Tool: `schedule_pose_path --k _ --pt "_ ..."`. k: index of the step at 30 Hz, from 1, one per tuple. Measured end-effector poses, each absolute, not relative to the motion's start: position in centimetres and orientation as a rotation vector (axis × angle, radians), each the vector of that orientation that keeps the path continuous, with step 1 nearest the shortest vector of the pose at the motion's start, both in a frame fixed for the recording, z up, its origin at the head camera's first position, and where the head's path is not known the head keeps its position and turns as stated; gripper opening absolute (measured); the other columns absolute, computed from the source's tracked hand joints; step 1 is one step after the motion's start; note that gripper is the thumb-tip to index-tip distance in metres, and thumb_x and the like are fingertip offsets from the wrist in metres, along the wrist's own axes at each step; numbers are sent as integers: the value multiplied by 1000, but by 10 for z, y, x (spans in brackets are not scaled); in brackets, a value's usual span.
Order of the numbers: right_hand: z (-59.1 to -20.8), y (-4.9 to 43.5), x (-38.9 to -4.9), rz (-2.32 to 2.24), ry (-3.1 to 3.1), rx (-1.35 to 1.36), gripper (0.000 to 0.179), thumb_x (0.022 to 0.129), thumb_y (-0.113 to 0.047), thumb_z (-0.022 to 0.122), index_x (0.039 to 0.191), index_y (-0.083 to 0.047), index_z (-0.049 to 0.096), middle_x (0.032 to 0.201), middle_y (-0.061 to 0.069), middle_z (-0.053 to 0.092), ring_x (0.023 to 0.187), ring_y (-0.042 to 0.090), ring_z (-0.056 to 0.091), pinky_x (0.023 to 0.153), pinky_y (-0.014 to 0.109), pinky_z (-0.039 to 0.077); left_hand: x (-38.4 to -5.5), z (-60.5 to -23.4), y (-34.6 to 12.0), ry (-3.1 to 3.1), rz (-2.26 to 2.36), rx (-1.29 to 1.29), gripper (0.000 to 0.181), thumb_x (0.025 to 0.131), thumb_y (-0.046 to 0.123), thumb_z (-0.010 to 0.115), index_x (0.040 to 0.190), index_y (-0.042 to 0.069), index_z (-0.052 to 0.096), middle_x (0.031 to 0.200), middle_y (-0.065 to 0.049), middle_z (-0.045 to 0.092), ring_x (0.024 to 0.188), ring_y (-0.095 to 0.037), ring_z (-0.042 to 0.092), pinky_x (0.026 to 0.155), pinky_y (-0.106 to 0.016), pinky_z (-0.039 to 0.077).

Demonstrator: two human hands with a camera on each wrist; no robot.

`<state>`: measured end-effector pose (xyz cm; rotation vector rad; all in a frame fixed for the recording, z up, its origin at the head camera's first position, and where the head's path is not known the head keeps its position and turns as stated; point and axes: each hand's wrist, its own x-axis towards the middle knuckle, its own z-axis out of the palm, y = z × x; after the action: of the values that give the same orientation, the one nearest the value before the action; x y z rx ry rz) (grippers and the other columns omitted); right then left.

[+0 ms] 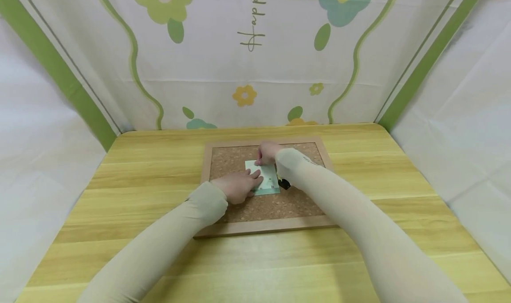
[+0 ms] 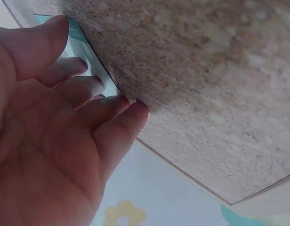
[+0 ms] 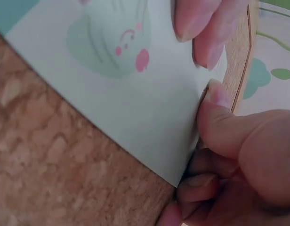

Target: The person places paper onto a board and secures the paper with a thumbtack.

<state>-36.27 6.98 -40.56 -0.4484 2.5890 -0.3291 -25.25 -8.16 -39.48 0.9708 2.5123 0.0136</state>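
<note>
A pale green card [image 1: 268,176] with a printed smiling figure lies on the cork board [image 1: 275,207], a teal strip along its near edge. My left hand [image 1: 238,185] rests on the card's left side with its fingers spread. At the card's far edge is my right hand [image 1: 268,153], fingers curled. In the right wrist view, the right thumb [image 3: 218,110] is at the card's edge, with the other fingers bent below it. Anything small between those fingertips is hidden. The left wrist view shows the left fingers [image 2: 121,122] reaching across the card onto the cork.
The board's wooden frame [image 1: 263,226] lies flat on the wood-grain table [image 1: 247,263]. A small black object [image 1: 284,184] shows below the right wrist. Behind the table hangs a white cloth [image 1: 287,68] with printed flowers; white cloth sides flank it.
</note>
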Motion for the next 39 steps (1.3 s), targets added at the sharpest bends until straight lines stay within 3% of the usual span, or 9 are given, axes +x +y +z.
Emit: schedule_pose_path --k 6,14,21,25,28,30,35,39 --pt "-404 69 -364 -277 2597 -486 20 95 -31 68 93 -12 73 93 2 67 81 18 60 70 30 50 -253 -396 -82 2523 4 974 58 104 20 52 157 12 30 162 -8 21 144 -35 28 113 -46 32" --pt "-399 80 -366 -411 2517 -469 20 94 -31 70 86 -13 66 87 2 63 75 16 54 65 27 46 -254 -396 -81 2499 9 944 59 103 21 53 157 12 30 163 -7 19 146 -33 25 114 -46 29" --pt "-407 79 -371 -375 2532 -434 20 92 -32 72 86 -13 68 87 1 65 76 16 56 64 28 47 -253 -396 -80 2488 17 921 59 104 21 52 157 13 29 163 -6 18 146 -33 24 115 -46 29" --pt "-395 67 -365 -198 2541 -453 21 96 -30 67 104 -12 74 106 3 70 95 20 64 79 32 54 -252 -394 -80 2509 18 918 59 104 21 51 158 14 28 163 -5 17 146 -32 23 115 -46 28" --pt "-380 60 -359 -114 2521 -474 30 98 -28 65 121 -10 71 123 6 67 115 24 61 95 36 50 -252 -391 -80 2519 18 916 59 104 21 52 158 15 28 163 -5 17 146 -33 23 115 -46 29" --pt "-374 59 -357 -123 2517 -454 32 97 -26 66 123 -9 70 127 6 66 121 25 58 99 37 48 -252 -390 -80 2518 18 910 59 104 21 51 158 15 27 163 -4 16 146 -33 23 115 -46 29" --pt "-383 63 -364 -156 2523 -379 33 93 -30 71 120 -11 72 123 4 67 117 23 60 97 38 49 -251 -389 -78 2495 48 905 59 104 20 52 158 15 28 163 -4 17 147 -33 23 115 -47 28" --pt "-397 74 -372 -205 2522 -414 32 91 -39 71 108 -13 75 108 2 70 93 18 65 78 32 55 -251 -389 -78 2479 46 913 59 104 20 52 158 14 28 163 -5 17 147 -33 22 115 -47 26"
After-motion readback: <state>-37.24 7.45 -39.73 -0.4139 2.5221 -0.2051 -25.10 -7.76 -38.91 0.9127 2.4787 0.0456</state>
